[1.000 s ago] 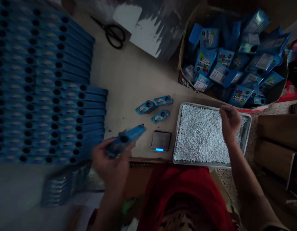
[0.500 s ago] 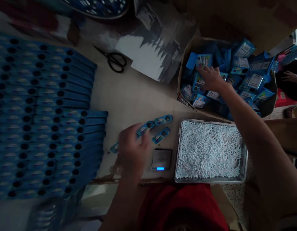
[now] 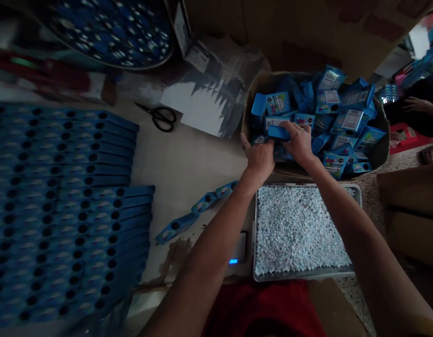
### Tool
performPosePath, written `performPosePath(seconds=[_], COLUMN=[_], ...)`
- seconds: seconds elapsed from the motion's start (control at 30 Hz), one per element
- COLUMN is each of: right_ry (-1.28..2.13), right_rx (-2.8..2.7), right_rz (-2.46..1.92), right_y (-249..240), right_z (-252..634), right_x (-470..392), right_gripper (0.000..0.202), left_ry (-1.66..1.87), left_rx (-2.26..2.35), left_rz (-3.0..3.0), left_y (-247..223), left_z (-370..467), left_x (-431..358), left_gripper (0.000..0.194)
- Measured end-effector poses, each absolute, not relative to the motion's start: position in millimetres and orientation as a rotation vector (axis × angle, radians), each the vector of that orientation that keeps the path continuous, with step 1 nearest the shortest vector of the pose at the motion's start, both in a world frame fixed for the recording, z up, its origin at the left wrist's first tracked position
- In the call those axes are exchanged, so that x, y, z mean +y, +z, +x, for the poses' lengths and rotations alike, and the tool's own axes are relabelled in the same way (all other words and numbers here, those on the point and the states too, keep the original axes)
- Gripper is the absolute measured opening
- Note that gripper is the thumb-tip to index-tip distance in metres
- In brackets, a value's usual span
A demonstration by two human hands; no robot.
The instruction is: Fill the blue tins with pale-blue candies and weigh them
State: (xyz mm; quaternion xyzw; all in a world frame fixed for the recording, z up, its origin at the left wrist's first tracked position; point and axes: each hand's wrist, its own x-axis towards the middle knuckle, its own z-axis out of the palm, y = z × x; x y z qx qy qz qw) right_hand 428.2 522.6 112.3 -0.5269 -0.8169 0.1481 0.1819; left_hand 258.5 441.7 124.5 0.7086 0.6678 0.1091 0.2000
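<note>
A cardboard carton [image 3: 251, 100] at the upper right holds a jumble of blue boxes [image 3: 348, 121]. Over its near left corner, my right hand [image 3: 298, 140] grips a small blue box [image 3: 278, 133]. My left hand [image 3: 260, 154] is beside it at the carton's edge, thumb spread, its other fingertips down among the boxes; what they hold, if anything, is hidden. Below the carton lies a metal tray [image 3: 254, 234] of small pale blue and white pellets [image 3: 297, 229]. My left forearm partly covers a scale [image 3: 241, 248] with a lit display. Several blue boxes [image 3: 205, 202] lie in a slanting line left of it.
Rows of blue boxes [image 3: 62, 210] fill the left side. Black scissors [image 3: 163, 118] lie near a clear plastic bag [image 3: 219, 93] at the back. A round container [image 3: 114, 28] of blue pieces stands at the upper left. Another person's hand [image 3: 418, 104] shows at the far right.
My left hand has moved from the line of boxes up and right to the carton. My right hand has shifted toward the carton's near edge and now grips a box. The view has shifted.
</note>
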Motion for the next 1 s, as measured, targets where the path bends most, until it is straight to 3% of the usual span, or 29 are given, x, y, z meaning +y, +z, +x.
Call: performPosePath(seconds=[0.17,0.33,0.53,0.7,0.9,1.0], right_ry=[0.932,1.566,1.877,1.857,2.167,2.361], right_rx=[-1.597,-0.859,-0.164,-0.092,0.01,0.071], right_rz=[-1.302,-1.129,-1.074,-1.087,-1.199,-1.283], right_y=[139,164,143,126,123,115], right_z=[469,484,470,469,495,500], right_x=[494,406,291,239,223,215], right_gripper=[0.055,0.03,0.011,0.014,0.015,0.033], left_ry=[1.06,1.505,1.546,1.483,1.479,1.349], left_rx=[1.572,1.548,1.595,1.455,1.411,1.323], left_rz=[1.837,1.389,1.084,0.824,0.812,0.916], left_y=[136,142,121,103,104,113], left_z=[220,221,264,283,277,266], left_x=[394,336,279,241,220,208], left_gripper=[0.034,0.047,0.057,0.076,0.077,0.069])
